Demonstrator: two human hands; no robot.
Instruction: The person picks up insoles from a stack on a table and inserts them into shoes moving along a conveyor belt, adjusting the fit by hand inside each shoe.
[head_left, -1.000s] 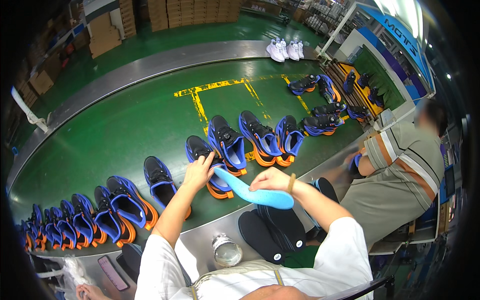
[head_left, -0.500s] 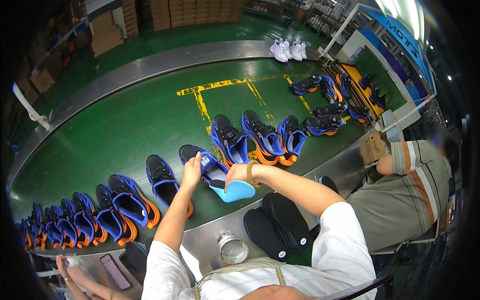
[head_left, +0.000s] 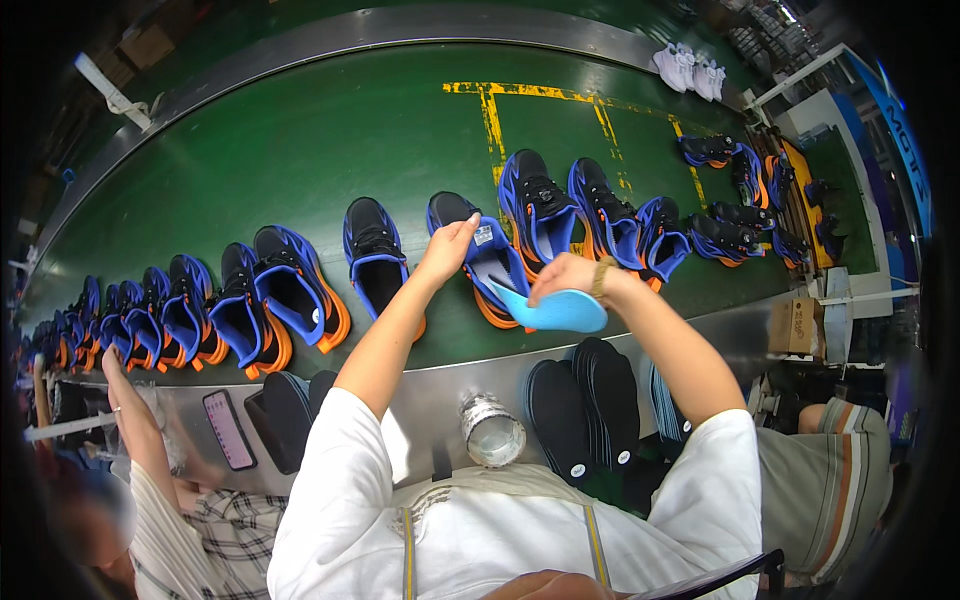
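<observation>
Blue insole (head_left: 562, 313) pinched in your right hand (head_left: 568, 277), tip left of that grip at the shoe (head_left: 498, 270) opening, likely wants a low angle while your left hand (head_left: 450, 248) grips the tongue (head_left: 485, 236).

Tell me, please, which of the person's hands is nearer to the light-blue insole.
Right: the right hand grips the light-blue insole itself; the left hand is apart from it, at the tongue of a black-and-blue shoe.
</observation>
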